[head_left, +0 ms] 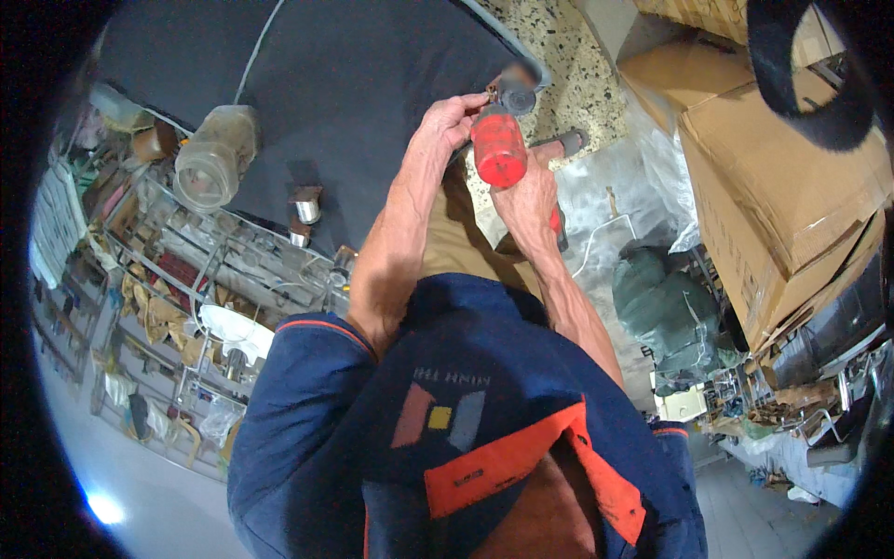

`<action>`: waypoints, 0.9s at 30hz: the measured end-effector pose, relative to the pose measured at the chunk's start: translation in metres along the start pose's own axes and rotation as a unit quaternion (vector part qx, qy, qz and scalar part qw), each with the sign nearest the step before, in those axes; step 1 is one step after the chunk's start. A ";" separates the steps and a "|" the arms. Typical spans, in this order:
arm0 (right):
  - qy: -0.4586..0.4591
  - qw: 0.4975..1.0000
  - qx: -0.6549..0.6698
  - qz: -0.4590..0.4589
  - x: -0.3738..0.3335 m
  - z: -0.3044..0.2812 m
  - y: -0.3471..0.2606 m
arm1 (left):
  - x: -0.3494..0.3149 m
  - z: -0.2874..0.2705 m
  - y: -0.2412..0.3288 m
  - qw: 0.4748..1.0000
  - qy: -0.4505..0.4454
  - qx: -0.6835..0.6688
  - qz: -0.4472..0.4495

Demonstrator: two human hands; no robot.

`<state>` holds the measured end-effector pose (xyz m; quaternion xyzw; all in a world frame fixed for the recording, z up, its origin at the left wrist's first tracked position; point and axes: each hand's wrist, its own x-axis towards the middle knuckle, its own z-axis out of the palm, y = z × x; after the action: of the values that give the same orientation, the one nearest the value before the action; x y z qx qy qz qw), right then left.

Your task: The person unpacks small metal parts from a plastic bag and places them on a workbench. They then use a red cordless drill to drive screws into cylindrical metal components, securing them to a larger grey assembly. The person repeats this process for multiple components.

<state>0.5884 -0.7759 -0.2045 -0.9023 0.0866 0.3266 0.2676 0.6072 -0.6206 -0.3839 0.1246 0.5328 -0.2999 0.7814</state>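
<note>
A red power drill point(500, 149), its rounded red back end toward me, is gripped in my right hand point(529, 200), whose fingers wrap around the handle below the body. Another bit of red point(557, 222) shows beside that wrist. My left hand point(450, 121) is at the drill's far left side, thumb and fingers pinched together by a small brownish piece point(491, 92) too small to name. A dark grey round part point(518, 98) sits just beyond the drill; whether it belongs to it I cannot tell. The drill's front end is hidden.
A dark-covered surface point(345, 84) spreads to the left, bearing a clear plastic jar point(219, 158) and a small silvery spool point(306, 207). Cluttered racks point(186, 270) stand along its near left. On the right are cardboard boxes point(773, 177), a dark green bag point(666, 303) and a white cable point(596, 233).
</note>
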 end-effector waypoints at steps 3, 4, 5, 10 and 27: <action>0.008 0.999 0.032 0.013 -0.002 -0.001 -0.004 | 0.005 -0.006 -0.003 1.000 -0.018 -0.016 0.002; 0.010 0.999 0.044 0.020 -0.003 -0.001 -0.006 | 0.007 -0.008 -0.006 1.000 -0.016 -0.021 0.009; 0.002 0.999 0.034 0.027 -0.005 -0.002 -0.007 | 0.007 -0.009 -0.008 1.000 -0.007 -0.018 0.006; -0.008 0.999 -0.014 0.042 0.002 -0.004 -0.016 | 0.002 -0.003 -0.002 0.999 -0.032 -0.018 -0.020; -0.014 0.998 -0.040 0.048 0.020 0.001 -0.026 | -0.024 0.005 -0.042 0.646 0.148 0.522 0.538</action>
<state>0.6121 -0.7535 -0.2070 -0.9024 0.1135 0.3547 0.2166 0.5795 -0.6488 -0.3552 0.8189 0.2363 -0.0331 0.5220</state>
